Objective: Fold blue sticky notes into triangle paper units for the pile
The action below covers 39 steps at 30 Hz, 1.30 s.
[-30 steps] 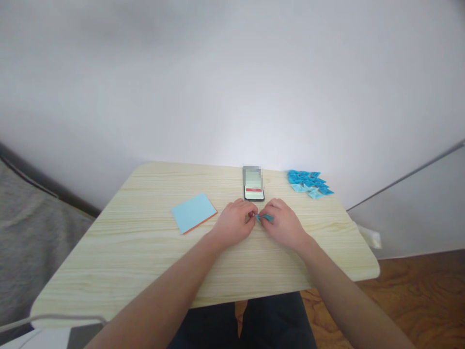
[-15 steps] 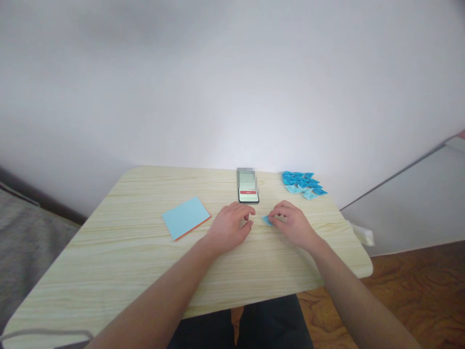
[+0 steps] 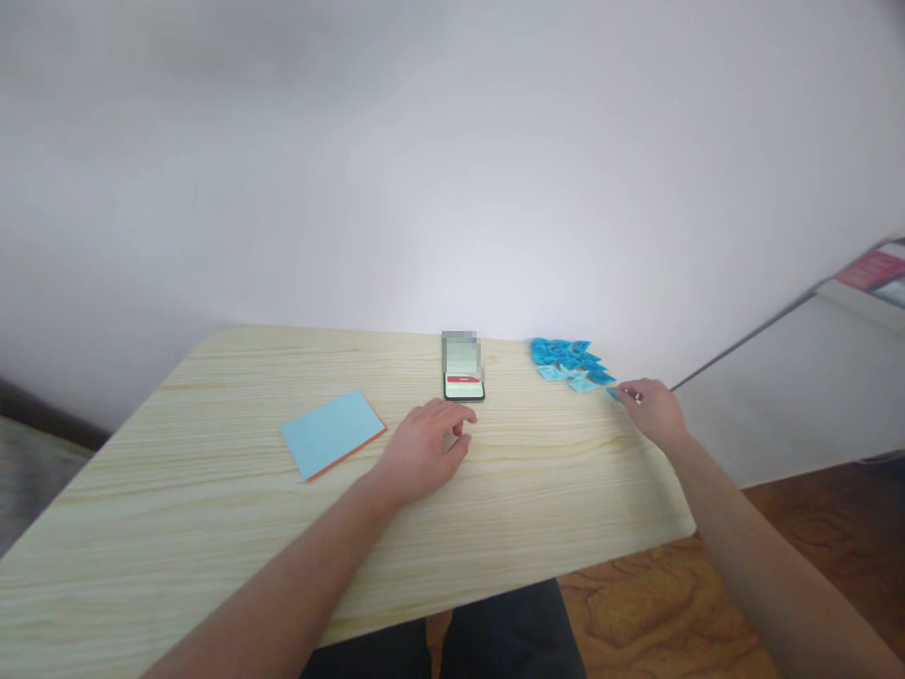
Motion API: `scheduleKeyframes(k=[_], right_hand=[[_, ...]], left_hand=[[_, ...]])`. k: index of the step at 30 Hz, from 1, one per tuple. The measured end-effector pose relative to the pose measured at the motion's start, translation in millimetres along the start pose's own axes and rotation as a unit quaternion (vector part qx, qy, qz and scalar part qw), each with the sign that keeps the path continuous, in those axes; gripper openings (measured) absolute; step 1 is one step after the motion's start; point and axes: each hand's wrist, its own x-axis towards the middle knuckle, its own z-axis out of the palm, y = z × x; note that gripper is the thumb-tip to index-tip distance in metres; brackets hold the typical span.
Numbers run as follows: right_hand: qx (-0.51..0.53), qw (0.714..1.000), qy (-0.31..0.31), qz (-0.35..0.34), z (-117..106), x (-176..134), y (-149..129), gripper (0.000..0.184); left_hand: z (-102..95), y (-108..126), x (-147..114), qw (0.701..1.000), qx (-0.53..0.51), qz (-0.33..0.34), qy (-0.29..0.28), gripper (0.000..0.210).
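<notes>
My right hand (image 3: 651,409) pinches a small folded blue paper piece (image 3: 613,393) at the right side of the table. Just left of it lies a cluster of folded blue paper pieces (image 3: 566,358), some darker and some paler. My left hand (image 3: 426,450) rests on the table near the middle, fingers loosely curved with thumb and forefinger apart, holding nothing. Beyond its fingertips is a phone (image 3: 465,388) with a lit, partly blurred screen. To the left of that hand lies a stack of paper (image 3: 334,434), light blue on top with an orange edge showing beneath.
The pale wood-grain table (image 3: 212,509) stands against a white wall (image 3: 396,189). Beyond its right edge is a white panel (image 3: 778,396), with brown wood-patterned floor (image 3: 636,613) below. My legs in dark trousers (image 3: 509,632) are under the front edge.
My right hand has carried the small blue paper piece from mid-table rightward to beside the cluster. My left hand keeps its pose. The view has turned slightly to the right.
</notes>
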Motion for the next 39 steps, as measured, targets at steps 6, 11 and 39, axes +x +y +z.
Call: scheduleKeyframes(k=[6, 11, 39], right_hand=[[-0.009, 1.000, 0.013, -0.013, 16, 4, 7, 0.034], [0.015, 0.999, 0.028, -0.016, 20, 7, 3, 0.029], [0.293, 0.941, -0.062, -0.155, 39, -55, -349, 0.019]], left_hand=[[0.3, -1, 0, 1.000, 0.000, -0.003, 0.002, 0.024], [0.5, -1, 0, 1.000, 0.002, 0.000, 0.003, 0.024], [-113.7, -32, -84, 0.906, 0.316, -0.262, 0.107, 0.056]])
